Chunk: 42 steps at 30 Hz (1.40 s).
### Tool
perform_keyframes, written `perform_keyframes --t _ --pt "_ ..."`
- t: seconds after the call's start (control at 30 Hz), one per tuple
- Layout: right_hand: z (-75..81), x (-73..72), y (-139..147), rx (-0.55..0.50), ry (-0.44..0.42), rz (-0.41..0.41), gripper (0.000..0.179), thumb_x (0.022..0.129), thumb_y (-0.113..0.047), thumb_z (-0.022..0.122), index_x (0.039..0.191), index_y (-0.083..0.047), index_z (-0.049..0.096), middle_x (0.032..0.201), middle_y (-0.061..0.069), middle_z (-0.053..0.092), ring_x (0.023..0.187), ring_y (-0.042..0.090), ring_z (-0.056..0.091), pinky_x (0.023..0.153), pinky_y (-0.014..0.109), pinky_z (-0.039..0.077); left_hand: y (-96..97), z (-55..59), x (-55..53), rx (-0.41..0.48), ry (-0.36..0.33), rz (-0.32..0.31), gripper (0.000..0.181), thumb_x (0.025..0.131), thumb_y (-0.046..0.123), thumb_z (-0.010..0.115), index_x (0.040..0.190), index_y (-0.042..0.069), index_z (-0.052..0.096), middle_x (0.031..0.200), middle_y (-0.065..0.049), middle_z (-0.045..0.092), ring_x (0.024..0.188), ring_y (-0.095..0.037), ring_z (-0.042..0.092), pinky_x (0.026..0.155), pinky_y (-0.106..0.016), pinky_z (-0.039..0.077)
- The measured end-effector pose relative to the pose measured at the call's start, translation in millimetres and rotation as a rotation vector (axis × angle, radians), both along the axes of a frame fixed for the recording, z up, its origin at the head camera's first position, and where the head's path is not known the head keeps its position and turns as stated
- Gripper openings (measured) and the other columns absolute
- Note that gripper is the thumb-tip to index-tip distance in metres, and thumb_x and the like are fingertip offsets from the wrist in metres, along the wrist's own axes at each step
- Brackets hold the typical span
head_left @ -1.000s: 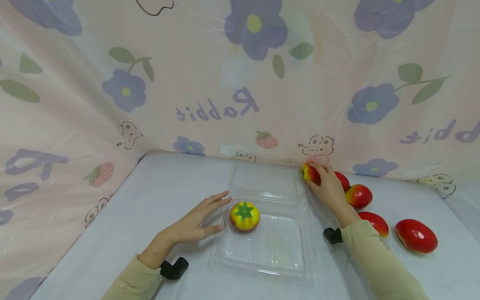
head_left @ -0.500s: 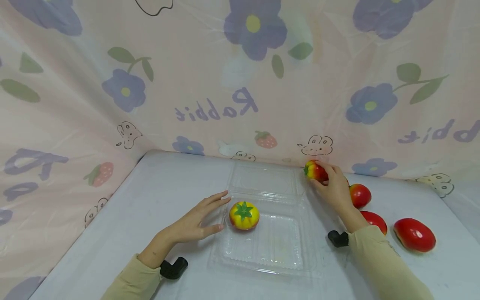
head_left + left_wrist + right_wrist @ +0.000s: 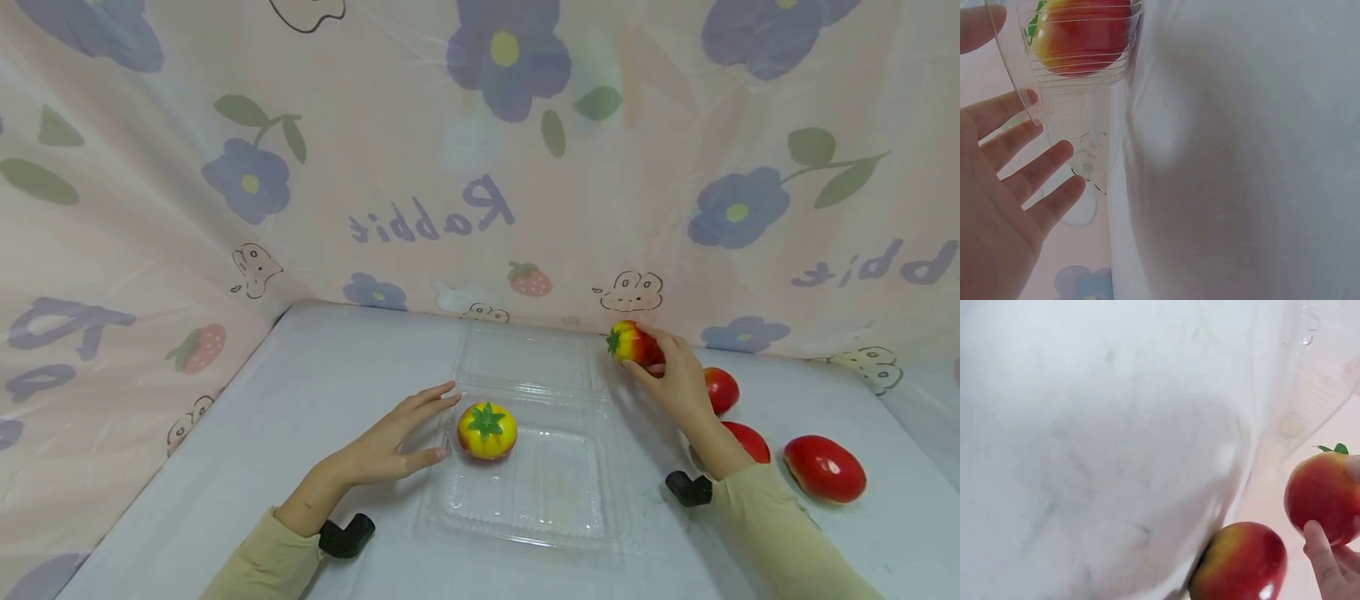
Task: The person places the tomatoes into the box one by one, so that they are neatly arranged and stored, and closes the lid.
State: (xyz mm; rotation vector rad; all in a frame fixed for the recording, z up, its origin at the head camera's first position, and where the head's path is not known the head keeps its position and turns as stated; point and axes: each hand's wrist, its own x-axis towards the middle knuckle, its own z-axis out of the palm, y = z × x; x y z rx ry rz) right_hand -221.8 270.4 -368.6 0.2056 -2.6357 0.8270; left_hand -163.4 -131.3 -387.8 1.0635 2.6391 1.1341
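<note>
A flowered curtain [image 3: 397, 133] is backing the table [image 3: 360, 358]. With my right hand [image 3: 681, 375] I'm pinching a fruit [image 3: 630, 342] just right of the clear box [image 3: 551, 479], leafy end facing it; my left hand [image 3: 386, 442] is flanking its left side, fingers spread.

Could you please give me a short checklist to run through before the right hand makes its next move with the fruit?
1. Right hand has a grip on the held fruit: ok, thumb and fingertips are on it.
2. Clear container is open: ok, its far half lies folded back.
3. Room beside the placed fruit: ok, there is space to its right.
4. Held fruit is over the container: not ok, it is right of the far half.
5. Left hand is steadying the container: cannot tell, it is at the left edge, contact unclear.
</note>
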Motion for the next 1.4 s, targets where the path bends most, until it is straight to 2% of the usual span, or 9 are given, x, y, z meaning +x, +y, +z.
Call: perform_keyframes --t 0.1,0.23,0.47,0.63,1.03,1.3,1.4 --pt "2.1 3.1 0 -0.006 0.022 0.019 0.062 0.085 -0.012 0.072 0.141 -0.008 0.044 0.127 0.023 0.05 0.1 0.035 0.055 0.078 0.033 0.057 -0.2 -0.5 0.2 -0.002 -0.004 0.002 0.064 0.089 0.022 0.064 0.146 0.006 0.039 0.158 -0.013 0.024 0.143 -0.04 0.023 0.108 -0.069 0.023" --pt "5.5 8.7 0 -0.021 0.044 0.04 0.062 0.085 -0.013 0.073 0.141 -0.009 0.045 0.13 0.02 0.051 0.107 0.035 0.054 0.075 0.01 0.049 -0.2 -0.6 0.4 -0.002 -0.004 0.002 0.063 0.089 0.022 0.063 0.146 0.006 0.039 0.158 -0.013 0.024 0.143 -0.04 0.023 0.108 -0.068 0.023" --pt "8.7 20.8 1 -0.017 0.075 0.052 0.061 0.085 -0.019 0.073 0.139 -0.009 0.047 0.131 0.018 0.053 0.111 0.035 0.053 0.079 0.01 0.048 0.2 0.0 1.0 0.002 -0.019 -0.001 0.063 0.089 0.02 0.063 0.146 0.006 0.038 0.158 -0.012 0.024 0.143 -0.039 0.022 0.108 -0.069 0.023" --pt "10.5 29.1 0 -0.061 0.101 0.071 0.062 0.084 -0.017 0.075 0.139 -0.009 0.047 0.129 0.018 0.055 0.107 0.033 0.058 0.077 0.0 0.042 0.4 0.0 0.8 -0.002 -0.018 -0.002 0.063 0.089 0.021 0.063 0.146 0.006 0.038 0.158 -0.012 0.024 0.143 -0.039 0.022 0.109 -0.068 0.023" --pt "16.9 40.7 -2 -0.093 0.071 0.101 0.065 0.084 -0.018 0.074 0.141 -0.008 0.045 0.133 0.017 0.052 0.106 0.034 0.059 0.076 -0.001 0.041 0.4 0.5 -0.1 -0.01 -0.029 0.01 0.064 0.089 0.021 0.064 0.146 0.007 0.038 0.158 -0.012 0.023 0.143 -0.039 0.022 0.109 -0.068 0.022" --pt "20.1 51.4 -5 -0.128 0.054 0.123 0.063 0.083 -0.021 0.075 0.139 -0.012 0.047 0.131 0.013 0.056 0.104 0.027 0.06 0.079 0.002 0.044 0.6 1.0 1.0 0.0 -0.018 0.005 0.064 0.089 0.021 0.064 0.146 0.006 0.039 0.158 -0.013 0.024 0.143 -0.04 0.022 0.108 -0.068 0.022" --pt "22.5 56.2 -7 -0.127 0.034 0.117 0.062 0.083 -0.023 0.076 0.139 -0.015 0.049 0.13 0.01 0.057 0.102 0.018 0.062 0.079 0.003 0.046 0.8 1.1 0.9 -0.002 -0.013 0.003 0.064 0.089 0.021 0.063 0.146 0.006 0.039 0.158 -0.013 0.024 0.143 -0.04 0.023 0.108 -0.069 0.023"
